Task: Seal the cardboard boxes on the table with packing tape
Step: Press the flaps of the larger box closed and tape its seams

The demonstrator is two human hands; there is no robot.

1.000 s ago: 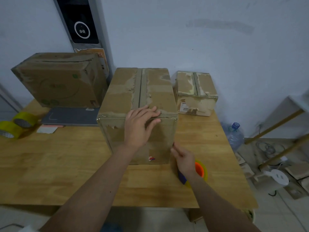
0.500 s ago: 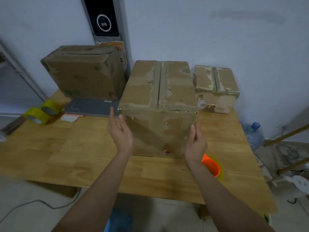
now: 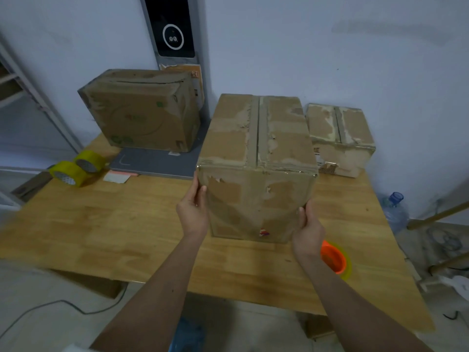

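Note:
A tall worn cardboard box [image 3: 256, 153] stands in the middle of the wooden table [image 3: 114, 224], with clear tape along its top front edge and a dark seam down its top. My left hand [image 3: 194, 212] presses on its left side, thumb lying along the front edge. My right hand [image 3: 308, 229] presses on its lower right side; its fingers are hidden behind the box. A tape roll with an orange core [image 3: 335, 260] lies on the table just right of my right wrist. A large box [image 3: 142, 115] sits back left, a small box [image 3: 340, 138] back right.
Two yellow tape rolls [image 3: 76, 168] lie at the table's left edge. A grey flat slab [image 3: 157, 163] lies under the back-left box, with a small card in front of it. A water bottle [image 3: 396, 212] stands on the floor beyond the right edge. The wall is close behind.
My left hand left the box's top front edge and my right hand let go of the tape roll. Both hands now press on the middle box's sides.

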